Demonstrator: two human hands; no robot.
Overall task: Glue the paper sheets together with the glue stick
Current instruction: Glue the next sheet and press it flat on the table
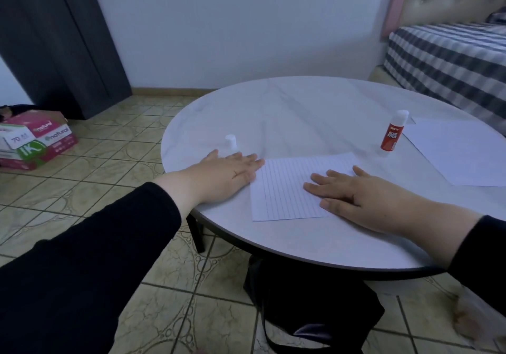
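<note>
Up close, the red glue stick (392,132) has white letters that say "GLUE STICK", and a smaller word above them is too blurry to read. It stands upright on the round white table (287,112), at about 2 o'clock from the lined paper (290,189), with no cap on. One small white cap (230,141) stands alone at about 10 o'clock from the lined paper, just beyond the left hand (227,174). Two hands are on the table, both flat with the fingers straight and holding nothing. The left hand lies on the table with its fingertips touching the left edge of the lined paper. The right hand (364,197) presses down on the right part of that same paper. I count two papers: the lined one near the front, and one plain white sheet (462,151) at about 3 o'clock, right beside the glue stick. Both arms wear black sleeves (95,244). Down on the tiled floor (115,145), at 9 o'clock, sit boxes of paper (38,141) that say "natural", "70" and "IK". One bed with a checked cover (449,55) is at 1 o'clock.
</note>
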